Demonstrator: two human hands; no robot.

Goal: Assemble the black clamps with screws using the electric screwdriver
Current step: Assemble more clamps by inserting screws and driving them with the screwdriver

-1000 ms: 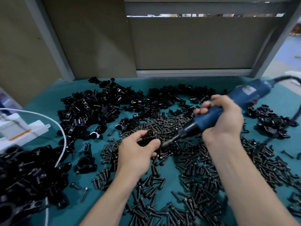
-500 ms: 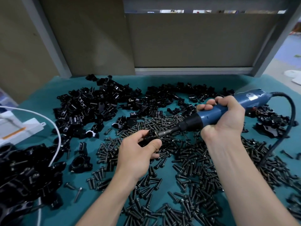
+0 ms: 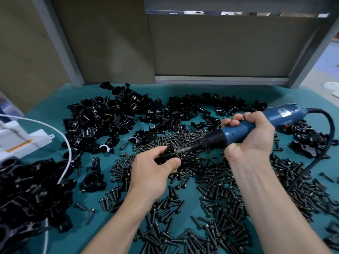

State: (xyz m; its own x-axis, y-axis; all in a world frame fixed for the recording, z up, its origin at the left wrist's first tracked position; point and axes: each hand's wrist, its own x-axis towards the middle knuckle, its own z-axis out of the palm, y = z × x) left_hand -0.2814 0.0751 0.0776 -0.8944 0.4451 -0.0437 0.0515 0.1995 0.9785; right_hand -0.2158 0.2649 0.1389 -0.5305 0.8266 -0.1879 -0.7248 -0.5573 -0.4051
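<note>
The left hand (image 3: 154, 167) was closed around a small black clamp (image 3: 166, 154), pinched between thumb and fingers just above the loose screws (image 3: 211, 182) strewn over the teal table mat (image 3: 55, 110). The right hand (image 3: 251, 136) was wrapped tight around the blue electric screwdriver (image 3: 256, 125), which slanted down to the left so its bit (image 3: 183, 150) met the clamp at the left fingertips. Heaps of black clamps (image 3: 110, 118) lay beyond and left of both hands.

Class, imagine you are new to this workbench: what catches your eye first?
The blue electric screwdriver, gripped in the right hand at centre right, its bit meeting a black clamp held in the left hand. Around them, loose screws carpet the teal table.
</note>
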